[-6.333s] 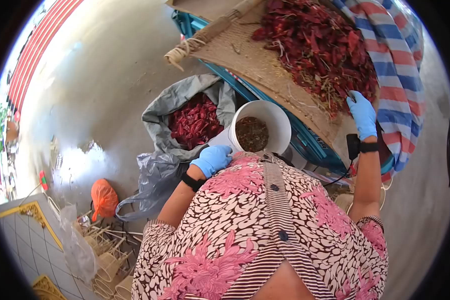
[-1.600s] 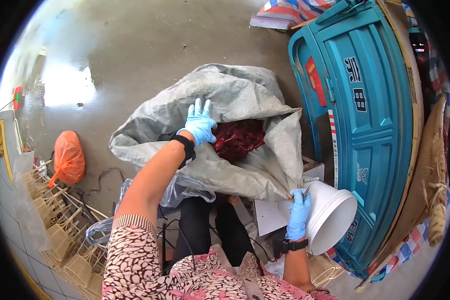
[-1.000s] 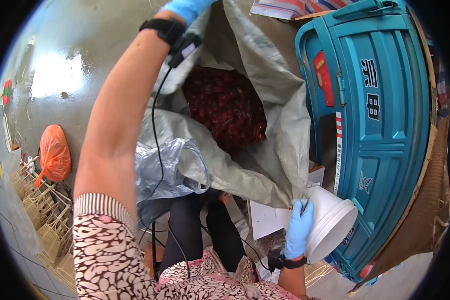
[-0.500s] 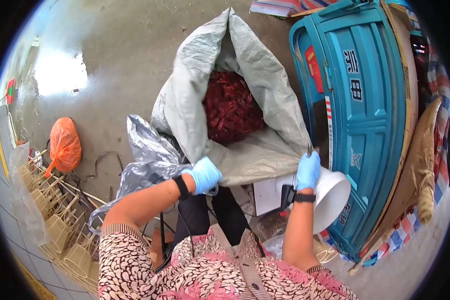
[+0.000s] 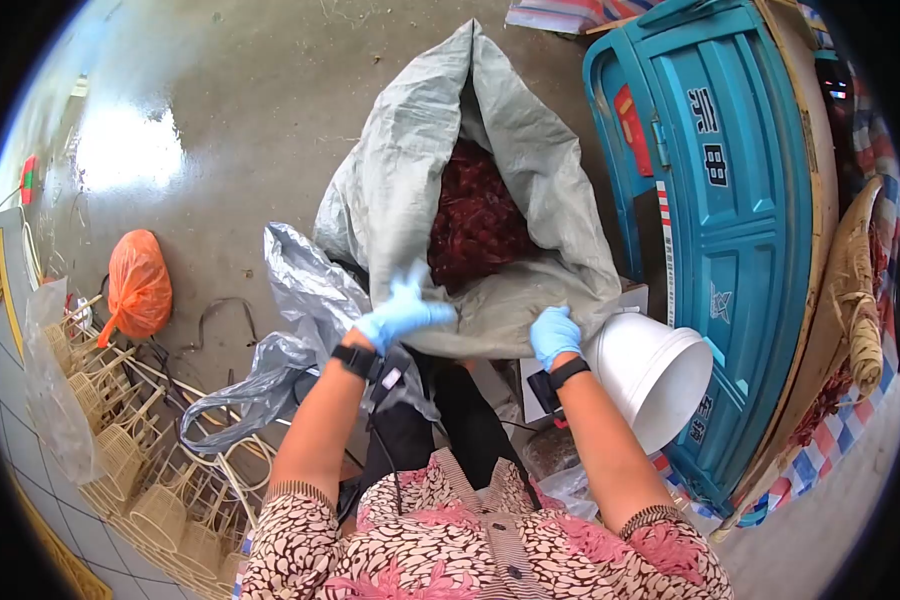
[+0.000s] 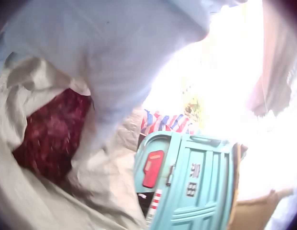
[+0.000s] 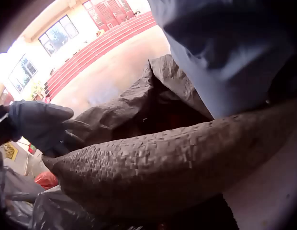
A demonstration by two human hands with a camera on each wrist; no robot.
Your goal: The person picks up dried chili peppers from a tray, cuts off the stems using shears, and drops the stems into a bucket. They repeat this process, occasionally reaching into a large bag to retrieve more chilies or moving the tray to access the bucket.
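Note:
A grey woven sack (image 5: 400,180) stands with its mouth pulled to a peak at the far side; dried red chilies (image 5: 478,215) show inside. My blue-gloved left hand (image 5: 405,312), slightly blurred, lies at the sack's near left rim with fingers extended. The right wrist view also shows this left hand (image 7: 40,125) against the rim. My gloved right hand (image 5: 555,335) grips the near right rim, fingers curled over it. The metal tool it held earlier is hidden. In the left wrist view, the left hand (image 6: 105,52) covers part of the sack mouth.
A white bucket (image 5: 642,375) lies tipped beside the right forearm, near a teal cart panel (image 5: 740,240). Left of the sack are a grey plastic bag (image 5: 305,290), an orange bag (image 5: 138,283) and several small wicker baskets (image 5: 160,510). A cable hangs from the left wrist.
The sack's far rim has been raised into a peak since the left hand reached over it. That hand has come back to the near rim and its fingers have straightened; the right hand has moved left.

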